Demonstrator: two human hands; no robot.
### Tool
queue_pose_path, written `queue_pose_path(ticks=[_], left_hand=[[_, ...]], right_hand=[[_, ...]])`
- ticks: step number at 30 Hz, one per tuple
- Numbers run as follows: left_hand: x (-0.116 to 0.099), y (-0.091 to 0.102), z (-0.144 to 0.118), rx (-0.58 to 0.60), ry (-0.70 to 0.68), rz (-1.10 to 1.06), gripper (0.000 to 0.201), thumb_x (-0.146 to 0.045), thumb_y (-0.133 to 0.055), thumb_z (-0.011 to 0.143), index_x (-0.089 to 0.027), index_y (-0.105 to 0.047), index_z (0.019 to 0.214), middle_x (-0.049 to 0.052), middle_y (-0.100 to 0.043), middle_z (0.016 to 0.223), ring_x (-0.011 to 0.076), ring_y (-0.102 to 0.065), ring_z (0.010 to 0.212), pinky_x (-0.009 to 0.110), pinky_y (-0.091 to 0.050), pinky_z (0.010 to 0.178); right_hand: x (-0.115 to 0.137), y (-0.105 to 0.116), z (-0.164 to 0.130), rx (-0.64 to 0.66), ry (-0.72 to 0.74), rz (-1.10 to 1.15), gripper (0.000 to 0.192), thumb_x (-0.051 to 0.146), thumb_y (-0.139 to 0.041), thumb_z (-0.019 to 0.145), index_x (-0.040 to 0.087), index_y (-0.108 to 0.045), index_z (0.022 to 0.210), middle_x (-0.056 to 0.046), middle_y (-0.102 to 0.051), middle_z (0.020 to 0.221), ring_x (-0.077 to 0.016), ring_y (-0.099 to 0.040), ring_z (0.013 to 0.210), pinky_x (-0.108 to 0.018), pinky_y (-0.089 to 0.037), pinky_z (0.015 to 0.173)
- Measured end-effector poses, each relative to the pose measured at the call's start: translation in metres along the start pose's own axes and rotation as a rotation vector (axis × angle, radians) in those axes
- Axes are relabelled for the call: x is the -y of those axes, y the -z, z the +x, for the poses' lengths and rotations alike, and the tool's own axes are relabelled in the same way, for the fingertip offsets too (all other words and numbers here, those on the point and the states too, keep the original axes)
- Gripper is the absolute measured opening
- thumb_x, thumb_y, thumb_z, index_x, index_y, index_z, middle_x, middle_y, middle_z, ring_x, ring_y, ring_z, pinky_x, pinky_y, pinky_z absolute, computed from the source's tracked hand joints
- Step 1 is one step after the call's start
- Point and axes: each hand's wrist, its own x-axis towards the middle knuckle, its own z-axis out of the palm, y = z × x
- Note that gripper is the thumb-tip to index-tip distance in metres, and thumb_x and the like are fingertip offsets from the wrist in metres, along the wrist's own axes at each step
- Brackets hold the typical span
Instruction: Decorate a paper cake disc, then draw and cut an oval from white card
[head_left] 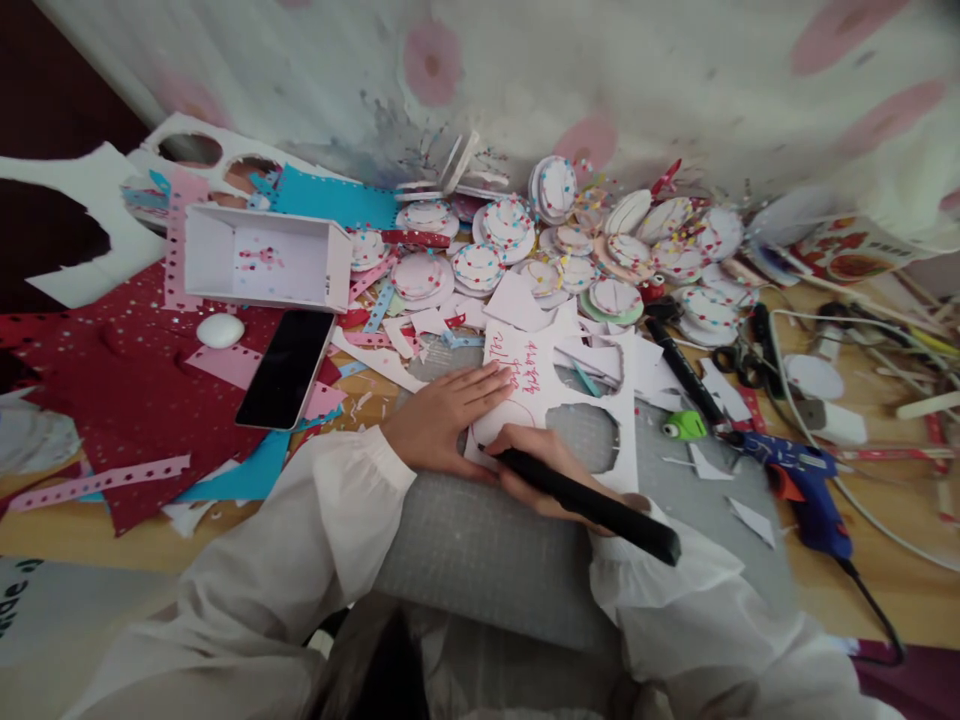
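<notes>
While our forearms in white sleeves lie over it, the grey cutting mat (480, 540) is the biggest thing before us and serves as our landmark. Left of the mat spreads a red sheet (127, 400) flecked with dots, and on it, near the mat's far left corner, lies a black phone (286, 368). Beyond the phone stands a white box (259, 262). Past the mat's far edge a heap of decorated paper discs (570, 250) crowds the table. Off the mat's right edge rests a blue glue gun (806, 485), with a small green punch (684, 426) at that edge farther back. On the mat's far half lies a white card (577, 395) with round holes cut out and red writing. Our left hand (442, 415) presses flat on it, fingers spread, grasping nothing. Our right hand (544, 475) is closed around a black knife (592, 505), its tip at the card's near left corner.
</notes>
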Motion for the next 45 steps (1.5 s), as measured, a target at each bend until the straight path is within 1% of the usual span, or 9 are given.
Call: queue_pose_path(ticks=[3,6,15,20,24,27,32,36,45], left_hand=[[0.001,-0.001,-0.001,-0.009,-0.007,0.001,0.105,-0.075,-0.06,0.07,-0.013,-0.031,0.149,0.015,-0.032,0.155,0.0293,-0.027,0.145,0.044,-0.023,0.118],[0.001,-0.001,-0.001,-0.008,-0.011,0.007,0.106,-0.077,-0.06,0.069,-0.014,-0.031,0.15,0.015,-0.032,0.155,0.0296,-0.027,0.145,0.044,-0.023,0.118],[0.001,-0.001,-0.001,-0.014,-0.004,0.012,0.106,-0.077,-0.059,0.07,-0.014,-0.03,0.15,0.014,-0.032,0.155,0.0284,-0.026,0.146,0.043,-0.023,0.119],[-0.001,0.0,0.0,-0.019,-0.005,0.006,0.103,-0.074,-0.061,0.07,-0.012,-0.034,0.148,0.015,-0.034,0.154,0.0293,-0.028,0.145,0.044,-0.023,0.119],[0.0,0.002,-0.002,0.005,-0.053,-0.027,0.099,-0.064,-0.068,0.069,-0.014,-0.035,0.148,0.014,-0.036,0.153,0.0303,-0.029,0.144,0.046,-0.021,0.119],[0.001,0.002,-0.003,0.031,-0.091,-0.049,0.1,-0.062,-0.07,0.067,-0.016,-0.034,0.148,0.013,-0.037,0.153,0.0311,-0.03,0.144,0.047,-0.019,0.119],[0.003,0.001,-0.003,0.046,-0.07,-0.052,0.101,-0.063,-0.071,0.066,-0.017,-0.035,0.148,0.013,-0.037,0.152,0.0314,-0.031,0.143,0.048,-0.019,0.118],[0.003,0.0,-0.003,0.05,-0.064,-0.057,0.101,-0.063,-0.07,0.066,-0.017,-0.035,0.148,0.012,-0.037,0.153,0.031,-0.03,0.144,0.047,-0.02,0.118],[0.003,0.001,-0.002,0.063,-0.06,-0.052,0.101,-0.063,-0.071,0.065,-0.017,-0.036,0.147,0.013,-0.037,0.153,0.0304,-0.031,0.143,0.048,-0.018,0.119]], right_hand=[[0.001,0.002,0.001,-0.056,0.01,0.066,0.012,0.014,-0.056,0.079,0.021,-0.055,0.089,0.001,-0.061,0.076,-0.0126,-0.053,0.064,-0.023,-0.041,0.058],[0.002,0.005,0.0,-0.065,-0.004,0.097,0.015,0.013,-0.055,0.077,0.021,-0.056,0.089,0.0,-0.061,0.077,-0.0127,-0.053,0.066,-0.023,-0.041,0.059],[0.001,0.006,-0.004,-0.065,0.015,0.041,0.017,0.011,-0.055,0.078,0.021,-0.057,0.091,0.001,-0.061,0.076,-0.0123,-0.053,0.065,-0.023,-0.043,0.06],[-0.007,0.004,-0.007,-0.026,0.018,0.002,0.016,0.012,-0.056,0.078,0.022,-0.056,0.091,0.001,-0.06,0.074,-0.0116,-0.051,0.061,-0.022,-0.041,0.057],[0.004,0.005,-0.006,0.052,-0.005,-0.013,0.017,0.013,-0.054,0.077,0.02,-0.055,0.093,0.001,-0.06,0.074,-0.0102,-0.05,0.058,-0.021,-0.039,0.054],[0.013,0.006,-0.004,0.091,0.011,-0.06,0.013,0.012,-0.053,0.077,0.019,-0.056,0.087,0.0,-0.061,0.071,-0.0112,-0.052,0.058,-0.022,-0.038,0.054],[0.001,0.006,-0.005,0.049,0.07,0.014,0.019,0.013,-0.053,0.075,0.019,-0.058,0.093,-0.001,-0.064,0.078,-0.0119,-0.055,0.064,-0.022,-0.041,0.06],[-0.01,0.004,-0.005,0.041,0.091,0.034,0.019,0.013,-0.054,0.071,0.019,-0.059,0.088,0.001,-0.062,0.074,-0.0119,-0.053,0.062,-0.022,-0.04,0.058],[0.002,0.014,-0.005,0.021,0.064,0.054,0.012,0.014,-0.051,0.074,0.02,-0.059,0.081,0.001,-0.06,0.07,-0.0125,-0.052,0.061,-0.022,-0.04,0.057]])
